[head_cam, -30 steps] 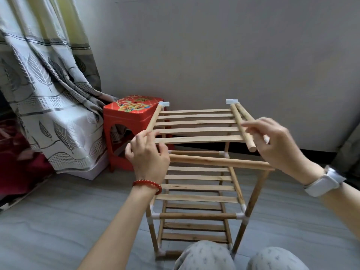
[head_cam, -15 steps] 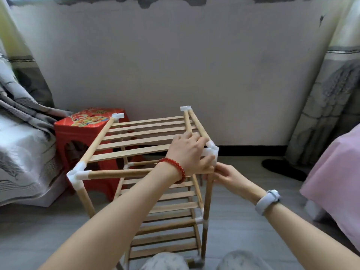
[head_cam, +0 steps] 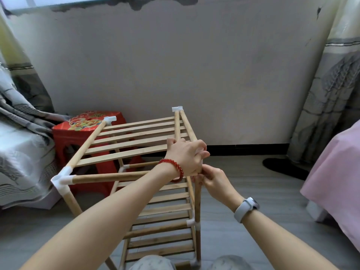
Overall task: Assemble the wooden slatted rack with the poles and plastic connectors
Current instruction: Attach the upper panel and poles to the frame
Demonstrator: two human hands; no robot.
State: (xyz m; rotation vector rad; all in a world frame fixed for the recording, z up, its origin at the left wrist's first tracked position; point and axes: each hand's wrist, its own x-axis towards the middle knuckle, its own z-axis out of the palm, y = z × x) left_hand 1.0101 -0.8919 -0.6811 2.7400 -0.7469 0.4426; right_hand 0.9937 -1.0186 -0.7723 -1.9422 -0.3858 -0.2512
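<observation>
Little has shifted in the last half second: your left hand (head_cam: 186, 157) stays clamped over the near right top corner of the rack (head_cam: 136, 145), and your right hand (head_cam: 213, 182) has crept up just under it, against the corner pole (head_cam: 198, 207).

Your left fingers are curled over the corner, with a sliver of white between them that looks like the connector. Your right fingers are bunched at the top of the pole, apparently pinching it, though the fingertips are tucked behind the left hand, so you cannot be sure of the grip.

The rack stands on the floor in front of your knees, beside a red stool (head_cam: 85, 129). As far as you can judge, it is nearly finished: the top shelf of slats is on, the lower tiers sit in place, and white connectors show at the near left corner (head_cam: 61, 180) and both far corners. What seems left is seating this last corner joint.

You cannot see whether the pole is fully home in the connector; your hands cover it. The rack's feet are cut off at the bottom edge.
</observation>
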